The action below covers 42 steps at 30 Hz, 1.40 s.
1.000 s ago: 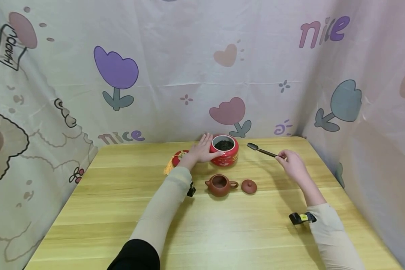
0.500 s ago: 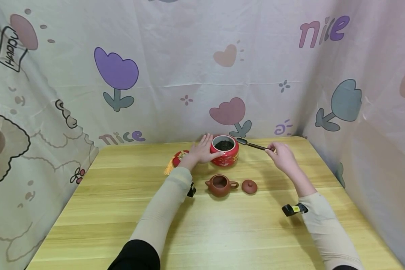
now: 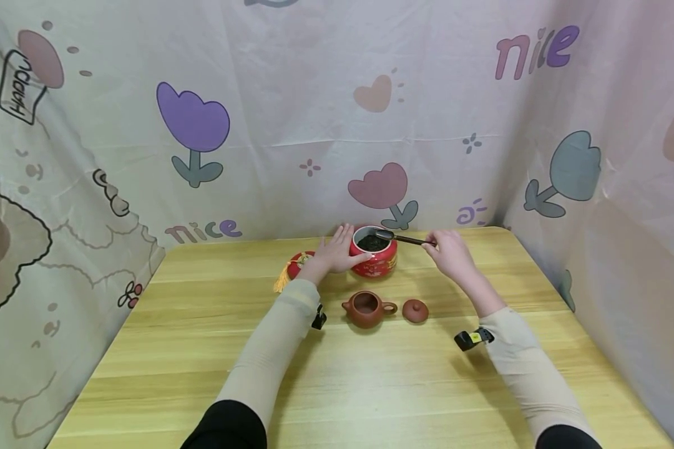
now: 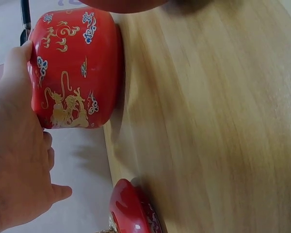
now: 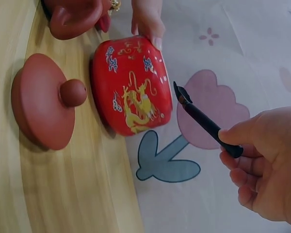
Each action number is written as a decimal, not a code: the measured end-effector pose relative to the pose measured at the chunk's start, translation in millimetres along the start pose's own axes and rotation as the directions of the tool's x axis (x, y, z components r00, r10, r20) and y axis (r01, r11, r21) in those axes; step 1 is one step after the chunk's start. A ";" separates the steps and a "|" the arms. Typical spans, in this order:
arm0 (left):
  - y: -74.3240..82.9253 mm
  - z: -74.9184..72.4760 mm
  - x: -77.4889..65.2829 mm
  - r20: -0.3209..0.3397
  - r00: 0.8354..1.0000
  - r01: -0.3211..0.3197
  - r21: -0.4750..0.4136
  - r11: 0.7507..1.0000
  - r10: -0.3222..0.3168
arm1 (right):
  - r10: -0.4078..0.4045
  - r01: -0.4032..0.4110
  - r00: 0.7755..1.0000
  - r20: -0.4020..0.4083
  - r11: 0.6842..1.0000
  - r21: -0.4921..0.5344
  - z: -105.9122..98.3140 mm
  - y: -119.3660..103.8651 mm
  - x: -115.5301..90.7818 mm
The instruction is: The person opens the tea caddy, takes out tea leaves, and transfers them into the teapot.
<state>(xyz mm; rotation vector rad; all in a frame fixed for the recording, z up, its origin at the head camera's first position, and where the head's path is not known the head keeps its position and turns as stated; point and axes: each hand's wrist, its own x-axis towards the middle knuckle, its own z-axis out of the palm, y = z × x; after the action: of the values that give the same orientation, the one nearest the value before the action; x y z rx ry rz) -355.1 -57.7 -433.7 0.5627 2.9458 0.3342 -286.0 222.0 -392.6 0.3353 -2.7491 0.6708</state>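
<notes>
A red jar [image 3: 374, 267] with gold dragon patterns stands at the table's back, its open mouth showing dark loose tea leaves [image 3: 373, 242]. Against its left side my left hand [image 3: 335, 252] rests, fingers straight and thumb over the rim. My right hand [image 3: 452, 254] pinches the end of a dark tea scoop [image 5: 203, 121]; in the head view the scoop's tip lies over the jar's mouth. In front of the jar sits a brown clay teapot [image 3: 365, 309], its mouth uncovered. Its round knobbed lid [image 3: 415, 310] lies to the right.
A red jar lid [image 4: 131, 208] with a yellow tassel [image 3: 283, 278] lies left of the jar, partly hidden by the left arm in the head view. Behind the wooden table [image 3: 174, 349] hangs a patterned cloth [image 3: 292, 81], close to the jar.
My right hand has moved left with the tea scoop, bringing its tip from right of the jar to over the mouth. My left hand has stayed on the jar.
</notes>
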 end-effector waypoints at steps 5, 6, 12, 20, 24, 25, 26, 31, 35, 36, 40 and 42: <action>0.5 -2.5 -2.0 0.013 1.000 -0.003 -0.022 1.000 0.004 | -0.041 0.040 0.999 -0.009 0.997 -0.065 3.5 -9.6 4.8; 0.0 -2.5 -1.6 0.018 1.000 -0.005 -0.030 1.000 0.006 | -0.049 0.047 0.999 -0.012 0.995 -0.082 4.4 -11.5 5.5; -1.2 -2.7 -2.8 0.028 1.000 -0.004 -0.046 0.999 0.005 | -0.105 0.093 0.993 -0.055 0.978 -0.187 13.1 -19.7 10.1; -3.8 0.2 -1.0 0.028 1.000 0.005 -0.037 0.999 -0.004 | -0.211 0.170 0.967 -0.142 0.952 -0.255 26.0 -29.8 18.5; -2.2 -1.9 -4.1 -0.003 1.000 -0.010 -0.045 0.999 0.010 | -0.264 0.206 0.947 -0.181 0.935 -0.290 32.8 -33.9 25.4; -1.6 -2.9 -5.1 -0.005 1.000 -0.014 -0.044 0.999 0.013 | -0.280 0.215 0.940 -0.195 0.930 -0.298 34.9 -34.5 26.9; -1.5 -3.0 -5.2 -0.007 1.000 -0.015 -0.044 0.999 0.015 | -0.290 0.220 0.935 -0.204 0.926 -0.307 37.0 -35.0 28.2; -2.2 -2.0 -3.8 0.005 1.000 -0.014 -0.061 0.998 0.014 | -0.333 0.247 0.915 -0.228 0.909 -0.336 48.1 -36.6 33.9; -1.7 -0.6 -4.2 -0.007 1.000 -0.012 -0.072 0.997 0.011 | -0.324 0.247 0.927 -0.189 0.906 -0.344 53.4 -39.5 37.7; -1.1 -0.6 -4.9 -0.013 1.000 -0.013 -0.073 0.997 0.012 | -0.315 0.244 0.933 -0.172 0.908 -0.341 54.0 -40.4 38.3; -1.2 2.4 -4.4 -0.031 0.999 -0.025 -0.088 0.996 0.022 | -0.266 0.218 0.957 -0.114 0.921 -0.322 54.9 -43.9 41.5; -1.1 3.1 -3.8 -0.034 0.999 -0.025 -0.093 0.995 0.021 | -0.240 0.202 0.966 -0.091 0.929 -0.310 54.9 -45.4 43.9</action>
<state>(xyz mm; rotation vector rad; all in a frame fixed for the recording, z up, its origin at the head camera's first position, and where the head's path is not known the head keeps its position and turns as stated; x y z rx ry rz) -351.5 -59.5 -436.7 0.5847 2.9383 0.4849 -326.0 149.7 -406.1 0.5043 -2.5856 0.2049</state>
